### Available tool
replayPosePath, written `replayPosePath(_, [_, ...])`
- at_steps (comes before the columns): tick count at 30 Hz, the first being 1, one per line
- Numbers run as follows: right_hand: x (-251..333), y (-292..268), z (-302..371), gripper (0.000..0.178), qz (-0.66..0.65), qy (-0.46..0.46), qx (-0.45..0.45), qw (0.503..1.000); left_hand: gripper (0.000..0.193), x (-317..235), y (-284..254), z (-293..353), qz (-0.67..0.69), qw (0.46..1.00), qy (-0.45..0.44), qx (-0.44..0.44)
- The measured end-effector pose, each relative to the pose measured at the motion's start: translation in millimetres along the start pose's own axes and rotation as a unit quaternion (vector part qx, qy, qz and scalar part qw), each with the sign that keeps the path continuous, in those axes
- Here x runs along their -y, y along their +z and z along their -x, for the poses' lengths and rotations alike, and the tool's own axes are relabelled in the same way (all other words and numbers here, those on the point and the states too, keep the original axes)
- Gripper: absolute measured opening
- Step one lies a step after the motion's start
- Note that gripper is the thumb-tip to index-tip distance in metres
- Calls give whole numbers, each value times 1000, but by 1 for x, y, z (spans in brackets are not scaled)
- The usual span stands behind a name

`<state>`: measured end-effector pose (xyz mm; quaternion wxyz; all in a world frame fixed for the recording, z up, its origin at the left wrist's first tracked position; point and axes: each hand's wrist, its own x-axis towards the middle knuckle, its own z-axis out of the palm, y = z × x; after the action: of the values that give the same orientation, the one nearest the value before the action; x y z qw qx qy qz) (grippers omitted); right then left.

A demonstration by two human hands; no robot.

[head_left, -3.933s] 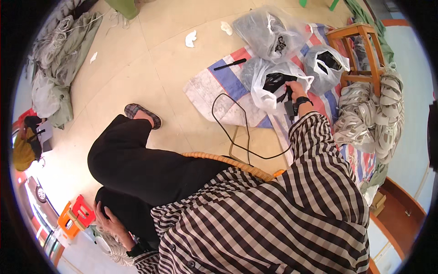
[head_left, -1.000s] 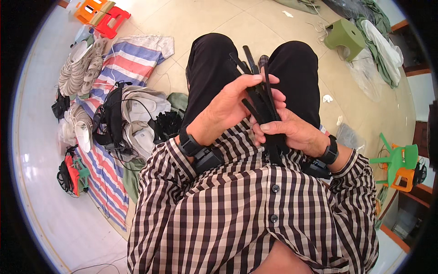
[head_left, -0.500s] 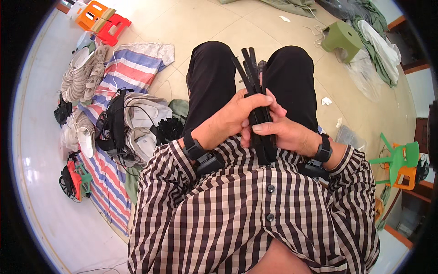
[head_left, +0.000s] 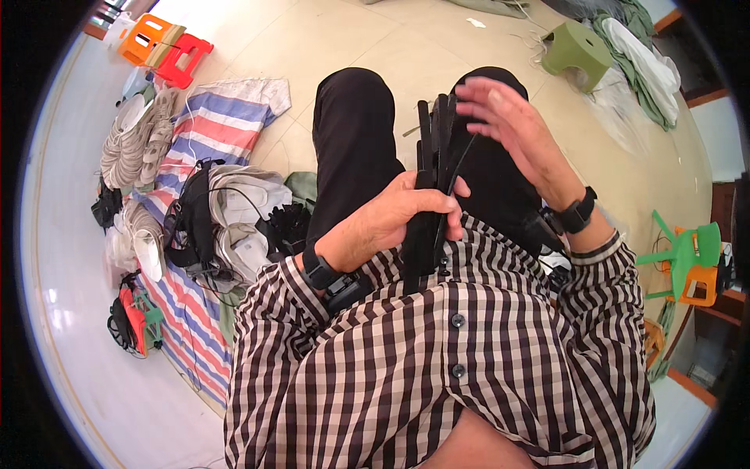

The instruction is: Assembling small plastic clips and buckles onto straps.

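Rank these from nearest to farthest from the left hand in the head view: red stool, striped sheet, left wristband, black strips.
1. Black strips: held in the left hand.
2. Left wristband: around that hand's wrist.
3. Striped sheet: on the floor, to the person's left.
4. Red stool: upper left, beyond the sheet.

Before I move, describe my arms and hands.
Long sleeves in dark-and-cream check cover both arms. A black strap rings each wrist, with a black boxy unit by the left one. The left hand and right hand are gloveless, fingers bare.
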<state>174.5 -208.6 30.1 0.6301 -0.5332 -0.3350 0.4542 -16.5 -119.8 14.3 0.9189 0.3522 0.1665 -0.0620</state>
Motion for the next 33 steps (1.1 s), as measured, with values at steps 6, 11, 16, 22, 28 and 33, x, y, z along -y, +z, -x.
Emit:
replayPosePath(6, [3, 18, -16, 43, 30, -81, 50, 995, 22, 2, 2, 0, -36, 999, -14, 12])
replayPosePath(11, [-5, 33, -18, 35, 9, -91, 118, 989, 23, 3, 2, -1, -42, 999, -25, 8])
replayPosePath(16, [-10, 30, -11, 34, 14, -51, 148, 988, 23, 6, -1, 1, 11, 999, -40, -7])
replayPosePath(22, [-10, 35, -10, 36, 7, -12, 139, 990, 18, 7, -2, -2, 33, 999, -34, 22])
replayPosePath(28, [0, 30, -18, 40, -49, -28, 53, 997, 14, -18, -21, 8, 112, 992, 53, -8])
replayPosePath(33, [5, 10, -8, 36, -59, 18, 8, 998, 12, -55, -49, 28, 199, 968, 148, -45])
